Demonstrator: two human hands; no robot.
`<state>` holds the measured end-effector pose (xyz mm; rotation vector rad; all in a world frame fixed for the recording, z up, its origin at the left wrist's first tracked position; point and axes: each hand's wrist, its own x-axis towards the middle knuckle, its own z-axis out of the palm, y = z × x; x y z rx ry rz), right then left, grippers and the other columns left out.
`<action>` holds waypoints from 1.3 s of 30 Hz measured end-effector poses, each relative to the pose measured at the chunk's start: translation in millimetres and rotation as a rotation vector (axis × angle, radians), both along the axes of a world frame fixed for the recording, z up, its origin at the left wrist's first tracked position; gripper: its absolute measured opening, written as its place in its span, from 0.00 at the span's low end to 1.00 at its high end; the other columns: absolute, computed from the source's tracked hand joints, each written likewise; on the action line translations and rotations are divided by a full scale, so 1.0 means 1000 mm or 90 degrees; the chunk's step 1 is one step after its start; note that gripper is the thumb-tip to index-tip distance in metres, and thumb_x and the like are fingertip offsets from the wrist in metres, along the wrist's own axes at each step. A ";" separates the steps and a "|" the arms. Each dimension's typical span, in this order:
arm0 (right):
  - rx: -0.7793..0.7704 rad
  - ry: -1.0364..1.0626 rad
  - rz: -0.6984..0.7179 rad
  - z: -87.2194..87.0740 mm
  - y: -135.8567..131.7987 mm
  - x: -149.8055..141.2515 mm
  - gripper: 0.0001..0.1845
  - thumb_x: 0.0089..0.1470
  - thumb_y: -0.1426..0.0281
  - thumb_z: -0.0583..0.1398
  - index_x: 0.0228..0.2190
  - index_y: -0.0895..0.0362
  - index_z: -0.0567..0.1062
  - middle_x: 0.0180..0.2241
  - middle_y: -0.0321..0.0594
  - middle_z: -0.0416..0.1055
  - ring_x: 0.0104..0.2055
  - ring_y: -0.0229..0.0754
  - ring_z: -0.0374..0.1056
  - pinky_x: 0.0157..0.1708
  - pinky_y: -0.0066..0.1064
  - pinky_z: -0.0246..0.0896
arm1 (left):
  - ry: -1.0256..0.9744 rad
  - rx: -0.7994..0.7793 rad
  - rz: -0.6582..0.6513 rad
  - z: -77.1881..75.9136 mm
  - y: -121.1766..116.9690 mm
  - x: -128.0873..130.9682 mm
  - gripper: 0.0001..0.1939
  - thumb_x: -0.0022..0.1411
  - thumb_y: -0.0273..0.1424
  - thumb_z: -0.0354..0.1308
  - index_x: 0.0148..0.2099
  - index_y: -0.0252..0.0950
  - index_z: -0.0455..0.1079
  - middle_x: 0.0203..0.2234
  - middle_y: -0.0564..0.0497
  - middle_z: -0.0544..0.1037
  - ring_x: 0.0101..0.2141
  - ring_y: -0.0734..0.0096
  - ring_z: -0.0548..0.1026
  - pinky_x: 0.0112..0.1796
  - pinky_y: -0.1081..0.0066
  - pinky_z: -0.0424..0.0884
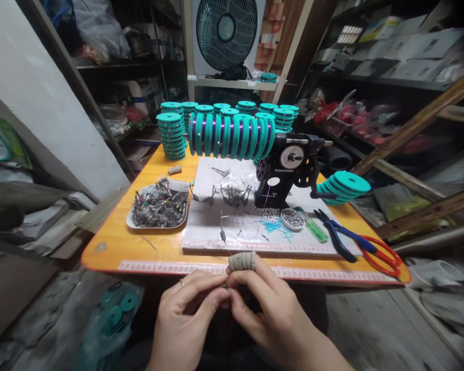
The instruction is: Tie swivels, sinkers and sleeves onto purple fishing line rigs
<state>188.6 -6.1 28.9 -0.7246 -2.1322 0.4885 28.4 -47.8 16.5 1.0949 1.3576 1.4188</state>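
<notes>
My left hand (189, 309) and my right hand (268, 301) meet at the front edge of the table, thumbs and fingertips pinched together. What they pinch is too small and covered to make out; a thin line seems to run up from the fingers. A grey ribbed finger sleeve (242, 261) covers one finger of my right hand, and a ring is on my left. Just beyond, a dark fishing sinker (222, 235) lies on the white board (206, 242). More sinkers with wires (235, 196) sit farther back on it.
A black hand-cranked winder (276, 170) carries a row of teal spools (232, 136). Stacked spools (170, 136) stand behind. At left is a tray (158, 225) heaped with sinkers; at right are a small dish (293, 219), a green cutter (313, 226), pliers (336, 237) and red-handled scissors (382, 257).
</notes>
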 end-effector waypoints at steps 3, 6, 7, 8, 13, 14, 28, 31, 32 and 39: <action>0.139 -0.067 -0.045 -0.003 -0.002 -0.002 0.05 0.63 0.78 0.55 0.40 0.64 0.71 0.33 0.47 0.70 0.35 0.44 0.69 0.34 0.34 0.71 | -0.004 -0.018 0.022 -0.003 -0.002 0.005 0.07 0.50 0.36 0.72 0.33 0.45 0.82 0.32 0.56 0.84 0.33 0.84 0.82 0.36 0.93 0.77; 0.224 -0.077 -0.064 -0.006 -0.004 -0.003 0.07 0.62 0.80 0.55 0.42 0.67 0.71 0.35 0.51 0.72 0.37 0.47 0.70 0.37 0.37 0.72 | 0.011 0.012 0.041 -0.006 -0.003 0.009 0.03 0.53 0.35 0.70 0.30 0.43 0.81 0.29 0.56 0.83 0.32 0.85 0.81 0.37 0.93 0.77; 0.222 -0.069 -0.063 -0.007 -0.004 -0.003 0.07 0.62 0.80 0.56 0.42 0.67 0.71 0.35 0.51 0.72 0.38 0.47 0.70 0.38 0.37 0.72 | 0.018 0.025 0.039 -0.007 -0.003 0.008 0.02 0.54 0.34 0.69 0.30 0.43 0.81 0.28 0.56 0.82 0.31 0.86 0.80 0.37 0.93 0.77; 0.211 -0.057 -0.062 -0.008 -0.004 -0.002 0.07 0.61 0.80 0.56 0.42 0.66 0.71 0.35 0.51 0.72 0.38 0.46 0.70 0.38 0.36 0.72 | 0.022 0.036 0.042 -0.008 -0.003 0.007 0.02 0.54 0.34 0.68 0.31 0.42 0.81 0.28 0.56 0.82 0.31 0.85 0.80 0.36 0.92 0.77; 0.168 -0.022 -0.065 -0.010 -0.004 0.002 0.08 0.58 0.83 0.58 0.39 0.64 0.70 0.32 0.46 0.70 0.34 0.42 0.69 0.34 0.33 0.71 | 0.078 0.016 0.128 -0.007 -0.008 -0.012 0.05 0.58 0.36 0.65 0.34 0.41 0.77 0.40 0.56 0.78 0.39 0.84 0.79 0.37 0.89 0.79; 0.171 -0.026 -0.070 -0.010 -0.005 0.002 0.07 0.58 0.83 0.58 0.39 0.63 0.70 0.32 0.46 0.70 0.34 0.42 0.69 0.33 0.33 0.71 | 0.131 0.045 0.153 -0.006 -0.010 -0.017 0.05 0.58 0.34 0.65 0.37 0.41 0.76 0.41 0.56 0.76 0.41 0.85 0.78 0.41 0.90 0.78; 0.224 -0.060 -0.038 -0.013 -0.004 0.006 0.07 0.59 0.81 0.59 0.42 0.66 0.71 0.36 0.50 0.74 0.38 0.46 0.73 0.38 0.36 0.75 | 0.822 0.432 0.099 0.006 -0.018 -0.026 0.11 0.54 0.23 0.68 0.41 0.36 0.78 0.25 0.55 0.74 0.36 0.78 0.65 0.46 0.72 0.54; 0.199 -0.027 -0.014 -0.018 -0.004 0.012 0.07 0.61 0.79 0.58 0.42 0.64 0.72 0.38 0.50 0.74 0.42 0.44 0.74 0.41 0.33 0.76 | 0.773 0.468 0.060 0.006 -0.017 -0.022 0.10 0.57 0.26 0.65 0.43 0.38 0.78 0.21 0.57 0.70 0.33 0.80 0.64 0.44 0.73 0.53; 0.195 -0.016 -0.013 -0.020 -0.005 0.014 0.07 0.61 0.79 0.59 0.42 0.63 0.72 0.39 0.49 0.75 0.42 0.43 0.74 0.42 0.32 0.76 | 0.750 0.479 0.045 0.007 -0.017 -0.021 0.10 0.58 0.27 0.64 0.44 0.38 0.77 0.20 0.57 0.69 0.33 0.81 0.63 0.43 0.74 0.53; 0.240 -0.031 -0.084 -0.025 -0.012 0.030 0.08 0.58 0.76 0.61 0.41 0.58 0.74 0.38 0.44 0.77 0.39 0.44 0.77 0.41 0.31 0.78 | 0.533 0.490 0.075 0.002 -0.013 -0.006 0.05 0.59 0.27 0.62 0.38 0.40 0.78 0.20 0.57 0.62 0.30 0.82 0.63 0.37 0.76 0.60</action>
